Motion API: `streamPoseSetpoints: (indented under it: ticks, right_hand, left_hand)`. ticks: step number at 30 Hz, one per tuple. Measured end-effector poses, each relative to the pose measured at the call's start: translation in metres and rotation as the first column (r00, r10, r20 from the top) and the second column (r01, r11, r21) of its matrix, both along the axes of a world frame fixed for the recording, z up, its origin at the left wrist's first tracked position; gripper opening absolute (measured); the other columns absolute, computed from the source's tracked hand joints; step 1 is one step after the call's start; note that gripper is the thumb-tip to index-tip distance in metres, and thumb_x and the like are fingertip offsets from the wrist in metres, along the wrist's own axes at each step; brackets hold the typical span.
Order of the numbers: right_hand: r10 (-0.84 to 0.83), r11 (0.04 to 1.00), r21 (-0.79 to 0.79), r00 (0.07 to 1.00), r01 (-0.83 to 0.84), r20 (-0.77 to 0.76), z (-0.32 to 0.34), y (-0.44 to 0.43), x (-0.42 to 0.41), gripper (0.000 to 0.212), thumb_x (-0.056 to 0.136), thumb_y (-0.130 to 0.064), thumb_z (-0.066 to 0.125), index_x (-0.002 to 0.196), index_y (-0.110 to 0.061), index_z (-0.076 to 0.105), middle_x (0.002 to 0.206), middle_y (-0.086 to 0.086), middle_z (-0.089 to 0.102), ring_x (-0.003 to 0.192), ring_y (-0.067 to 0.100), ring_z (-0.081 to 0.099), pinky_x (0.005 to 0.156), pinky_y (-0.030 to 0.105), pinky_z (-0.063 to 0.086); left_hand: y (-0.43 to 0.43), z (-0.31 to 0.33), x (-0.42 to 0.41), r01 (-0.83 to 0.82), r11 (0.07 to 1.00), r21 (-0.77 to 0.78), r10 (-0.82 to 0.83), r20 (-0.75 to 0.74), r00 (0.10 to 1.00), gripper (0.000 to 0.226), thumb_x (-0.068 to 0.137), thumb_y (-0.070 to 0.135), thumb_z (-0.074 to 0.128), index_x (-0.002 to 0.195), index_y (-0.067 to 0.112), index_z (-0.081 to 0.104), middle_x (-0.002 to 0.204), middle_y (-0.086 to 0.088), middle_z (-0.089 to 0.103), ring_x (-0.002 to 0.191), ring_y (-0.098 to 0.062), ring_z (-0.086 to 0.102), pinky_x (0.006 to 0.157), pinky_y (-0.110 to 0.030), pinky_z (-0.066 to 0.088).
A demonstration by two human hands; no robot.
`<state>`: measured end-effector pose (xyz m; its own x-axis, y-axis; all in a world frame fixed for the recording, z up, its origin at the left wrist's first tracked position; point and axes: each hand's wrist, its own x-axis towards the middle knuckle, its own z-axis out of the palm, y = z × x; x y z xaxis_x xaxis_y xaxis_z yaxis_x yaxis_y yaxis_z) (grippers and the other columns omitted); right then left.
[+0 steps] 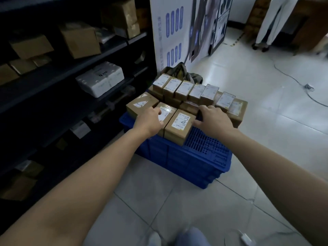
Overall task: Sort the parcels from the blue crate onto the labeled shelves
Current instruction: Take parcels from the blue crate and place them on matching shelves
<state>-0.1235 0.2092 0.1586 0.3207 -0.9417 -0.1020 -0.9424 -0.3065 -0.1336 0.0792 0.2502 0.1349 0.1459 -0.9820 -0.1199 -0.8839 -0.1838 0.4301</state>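
A blue crate (204, 157) stands on the floor beside the shelves, piled with several brown cardboard parcels bearing white labels. My left hand (150, 121) rests on the left side of a parcel (166, 112) in the front row, fingers over its label. My right hand (212, 119) lies beside the neighbouring front parcel (179, 126), fingers curled against its right edge. Behind them runs a row of smaller labeled parcels (184, 90). The dark shelves (74, 71) are at the left.
The shelves hold brown boxes (79, 39) and a white foam box (101, 79). A white printed panel (170, 32) stands behind the crate, with a crumpled bag (179, 71) at its foot. A person's legs (268, 23) stand at the far right. A cable (292, 77) runs across the tiled floor.
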Motion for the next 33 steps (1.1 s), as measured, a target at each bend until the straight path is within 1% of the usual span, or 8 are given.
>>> streamPoseSetpoints:
  ticks: [6,12,17,20,22,25,28,33]
  right_hand:
    - [-0.028,0.980,0.195,1.000,0.027,0.000,-0.066,-0.085,0.011,0.056,0.091,-0.048,0.056,0.133,-0.011,0.044,0.124,0.014,0.054,0.110,0.032,0.053,0.087,0.045,0.051]
    - [-0.155,0.906,0.410,0.984,0.107,0.086,-0.139,-0.150,0.021,0.068,0.090,-0.046,0.060,0.141,-0.008,0.036,0.129,0.014,0.054,0.105,0.028,0.057,0.076,0.034,0.048]
    - [-0.522,0.676,0.690,0.829,0.259,0.201,-0.191,-0.176,0.020,0.074,0.091,-0.040,0.062,0.148,-0.005,0.031,0.143,0.014,0.046,0.115,0.027,0.054,0.087,0.036,0.044]
    - [-0.622,0.620,0.729,0.748,0.289,0.232,-0.216,-0.188,0.022,0.060,0.092,-0.034,0.062,0.141,-0.006,0.041,0.138,0.010,0.052,0.077,0.010,0.051,0.073,0.029,0.040]
    - [-0.654,0.594,0.744,0.722,0.306,0.225,-0.232,-0.197,0.028,0.061,0.092,-0.034,0.063,0.140,-0.005,0.040,0.135,0.011,0.053,0.090,0.017,0.056,0.075,0.030,0.041]
    - [-0.737,0.534,0.776,0.634,0.336,0.233,-0.261,-0.202,0.035,0.068,0.091,-0.033,0.064,0.145,-0.004,0.033,0.141,0.014,0.048,0.118,0.028,0.053,0.094,0.039,0.047]
    - [-0.838,0.443,0.833,0.484,0.333,0.252,-0.286,-0.199,0.039,0.062,0.091,-0.028,0.064,0.141,-0.005,0.036,0.139,0.013,0.051,0.115,0.027,0.055,0.092,0.038,0.046]
    - [-0.929,0.328,0.877,0.289,0.351,0.232,-0.323,-0.202,0.042,0.074,0.092,-0.037,0.061,0.148,-0.004,0.027,0.144,0.011,0.046,0.116,0.028,0.052,0.081,0.036,0.038]
  left_hand:
    - [-0.080,-0.051,0.016,-0.069,0.989,0.129,0.068,0.008,0.998,0.045,0.090,0.024,0.057,0.133,0.012,0.047,0.135,-0.009,0.049,0.115,-0.026,0.052,0.092,-0.041,0.046]
    - [-0.134,-0.109,0.042,-0.177,0.954,0.240,0.192,-0.040,0.981,0.032,0.087,0.022,0.060,0.117,0.010,0.054,0.114,-0.008,0.059,0.096,-0.024,0.058,0.075,-0.037,0.050]
    - [-0.154,-0.156,0.061,-0.172,0.932,0.318,0.198,-0.051,0.979,0.020,0.084,0.019,0.061,0.103,0.016,0.054,0.108,-0.005,0.058,0.086,-0.018,0.056,0.062,-0.029,0.045]
    - [-0.175,-0.177,0.076,-0.171,0.920,0.354,0.207,-0.064,0.976,0.034,0.085,0.021,0.061,0.117,0.014,0.053,0.117,-0.008,0.054,0.095,-0.023,0.058,0.079,-0.037,0.052]
    - [-0.190,-0.190,0.085,-0.166,0.910,0.380,0.207,-0.067,0.976,0.042,0.085,0.022,0.062,0.124,0.012,0.049,0.125,-0.010,0.050,0.100,-0.025,0.057,0.086,-0.039,0.051]
    - [-0.211,-0.216,0.092,-0.142,0.900,0.412,0.201,-0.102,0.974,0.051,0.088,0.021,0.062,0.133,0.009,0.043,0.135,-0.011,0.043,0.103,-0.023,0.052,0.080,-0.031,0.045]
    - [-0.227,-0.240,0.098,-0.125,0.890,0.439,0.194,-0.116,0.974,0.052,0.088,0.019,0.062,0.134,0.009,0.040,0.136,-0.012,0.042,0.107,-0.025,0.053,0.081,-0.033,0.047]
    - [-0.257,-0.272,0.108,-0.113,0.906,0.408,0.186,-0.143,0.972,0.053,0.089,0.017,0.057,0.136,0.007,0.036,0.134,-0.014,0.045,0.108,-0.029,0.054,0.085,-0.040,0.051]
